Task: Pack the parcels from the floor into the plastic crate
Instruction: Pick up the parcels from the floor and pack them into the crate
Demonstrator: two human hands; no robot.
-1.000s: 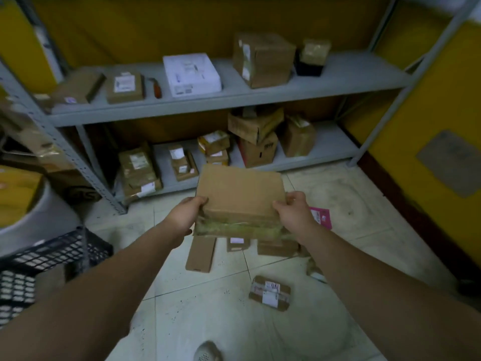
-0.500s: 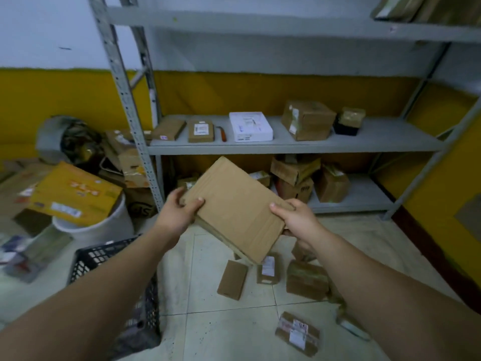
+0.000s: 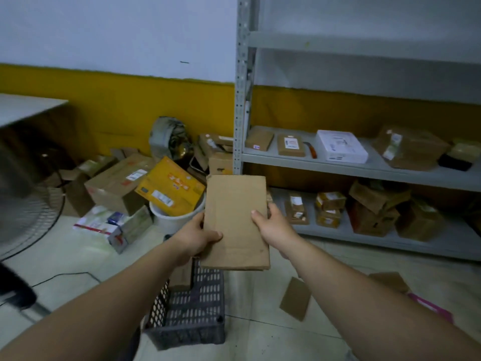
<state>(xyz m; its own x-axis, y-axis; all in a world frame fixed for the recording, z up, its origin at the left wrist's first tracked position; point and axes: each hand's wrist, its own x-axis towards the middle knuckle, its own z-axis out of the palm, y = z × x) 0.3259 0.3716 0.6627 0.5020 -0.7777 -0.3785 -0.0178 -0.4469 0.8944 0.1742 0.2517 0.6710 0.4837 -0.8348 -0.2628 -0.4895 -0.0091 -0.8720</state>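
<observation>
I hold a flat brown cardboard parcel [image 3: 235,220] in both hands, its long side pointing away from me. My left hand [image 3: 199,237] grips its left edge and my right hand [image 3: 270,226] grips its right edge. The parcel hangs in the air above the far end of the dark grey plastic crate [image 3: 194,319], which stands on the floor under my arms. My left forearm hides part of the crate. Two more parcels lie on the floor to the right: a small brown one [image 3: 295,298] and another brown one [image 3: 389,281] beside a pink packet [image 3: 429,307].
A grey metal shelf rack [image 3: 364,168] with several boxes fills the right side. Piled cartons [image 3: 117,186], a yellow box [image 3: 169,188] in a white bucket [image 3: 174,220] and a white packet [image 3: 99,225] stand at the back left. A fan base [image 3: 28,217] and a cable are at the left.
My view has swung left from the shelves toward the crate. The parcel, held in both hands, has turned from slanted to lengthwise and moved over the crate.
</observation>
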